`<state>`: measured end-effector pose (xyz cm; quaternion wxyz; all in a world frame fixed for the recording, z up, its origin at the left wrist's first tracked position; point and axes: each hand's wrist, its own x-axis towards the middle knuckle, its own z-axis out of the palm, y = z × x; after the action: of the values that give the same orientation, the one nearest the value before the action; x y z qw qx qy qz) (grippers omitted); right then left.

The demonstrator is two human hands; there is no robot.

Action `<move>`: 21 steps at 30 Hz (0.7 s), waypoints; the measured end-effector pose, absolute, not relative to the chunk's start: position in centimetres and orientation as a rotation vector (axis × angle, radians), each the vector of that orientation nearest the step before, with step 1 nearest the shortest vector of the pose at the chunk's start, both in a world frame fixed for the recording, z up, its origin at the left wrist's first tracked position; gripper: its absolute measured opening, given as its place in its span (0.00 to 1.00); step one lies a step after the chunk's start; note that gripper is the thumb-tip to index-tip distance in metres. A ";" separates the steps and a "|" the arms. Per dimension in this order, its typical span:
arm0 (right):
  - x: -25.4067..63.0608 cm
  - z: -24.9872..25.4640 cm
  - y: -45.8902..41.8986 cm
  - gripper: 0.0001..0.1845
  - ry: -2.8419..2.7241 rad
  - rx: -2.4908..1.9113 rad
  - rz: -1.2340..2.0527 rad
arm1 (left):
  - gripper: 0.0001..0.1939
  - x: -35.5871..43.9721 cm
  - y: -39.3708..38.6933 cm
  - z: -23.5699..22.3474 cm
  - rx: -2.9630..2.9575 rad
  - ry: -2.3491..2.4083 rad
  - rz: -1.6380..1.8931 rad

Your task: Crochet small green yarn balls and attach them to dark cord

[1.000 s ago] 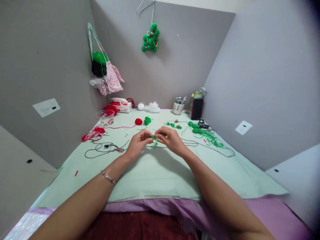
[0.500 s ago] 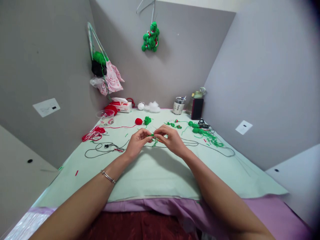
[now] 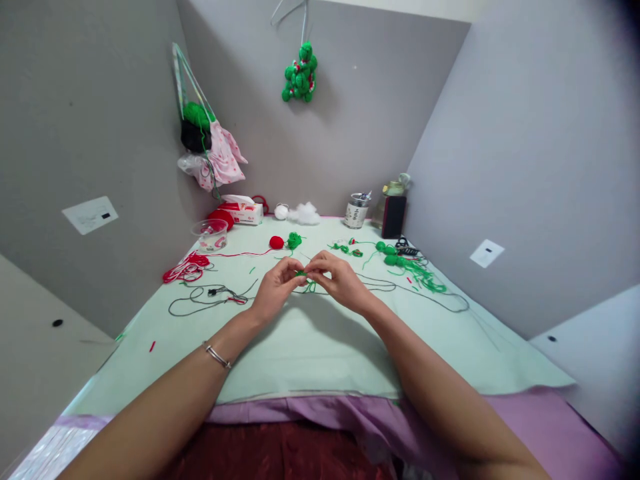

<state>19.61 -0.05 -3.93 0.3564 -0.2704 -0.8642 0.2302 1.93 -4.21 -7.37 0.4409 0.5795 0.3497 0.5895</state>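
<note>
A small green yarn piece [image 3: 301, 273] is pinched in my left hand [image 3: 276, 285], between thumb and fingertips, above the middle of the table. My right hand [image 3: 339, 280] meets it there, its thumb and forefinger closed on the piece's right side. Loose green yarn ends [image 3: 311, 287] hang below the fingertips. Most of the piece is hidden by the fingers, and I cannot make out its stitches. A slim orange tool, seen at my right hand earlier, does not show clearly now.
Green yarn balls and strands [image 3: 420, 273] lie at right, red yarn [image 3: 187, 268] at left, and a dark cord [image 3: 200, 300] crosses the table. Behind stand a red yarn ball [image 3: 277, 243], tissue box [image 3: 245, 212], pen can [image 3: 356, 212] and clear tub [image 3: 212, 237].
My fingertips have drawn closer together around the green yarn piece. The orange tool that showed under my right hand has gone out of sight. The view has shifted very slightly.
</note>
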 end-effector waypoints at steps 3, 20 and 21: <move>19.4 -4.0 0.0 0.03 -2.158 -0.695 0.665 | 0.10 1.9 -4.4 -7.1 1.454 0.909 1.462; 19.3 -3.9 -0.1 0.08 -2.081 -0.796 0.873 | 0.18 1.7 -3.9 -7.0 1.315 0.918 1.386; 19.4 -3.8 0.0 0.09 -2.076 -0.775 0.886 | 0.18 1.6 -3.8 -7.0 1.298 0.929 1.354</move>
<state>19.42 -0.05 -3.82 0.3688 -0.3017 -0.8086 0.3450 1.56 -3.78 -6.97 0.5004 0.5369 0.3843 0.5600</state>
